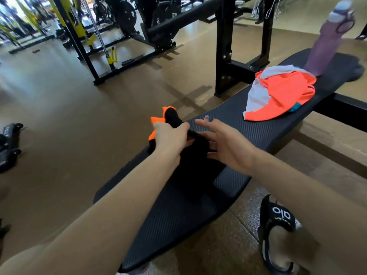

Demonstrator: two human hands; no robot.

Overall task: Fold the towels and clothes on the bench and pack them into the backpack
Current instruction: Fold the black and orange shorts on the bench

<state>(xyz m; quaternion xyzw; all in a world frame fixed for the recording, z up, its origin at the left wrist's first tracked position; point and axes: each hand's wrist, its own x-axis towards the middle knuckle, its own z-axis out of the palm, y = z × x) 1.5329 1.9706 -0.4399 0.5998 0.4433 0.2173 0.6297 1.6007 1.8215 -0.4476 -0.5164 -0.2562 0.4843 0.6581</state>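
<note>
A black garment with orange trim [195,161] lies bunched on the near half of the black padded bench [256,132]. My left hand [171,136] grips its upper end, lifting the orange-edged part off the bench's left edge. My right hand [224,143] hovers just beside it with fingers spread, fingertips touching the black cloth. Farther along the bench lies a crumpled orange and grey garment [280,92], apart from both hands. No backpack is in view.
A purple water bottle [325,42] stands at the bench's far end, behind the orange garment. A black rack frame [224,48] rises beside the bench. My foot in a black slide sandal [278,233] rests on the floor at right. Gym machines fill the background.
</note>
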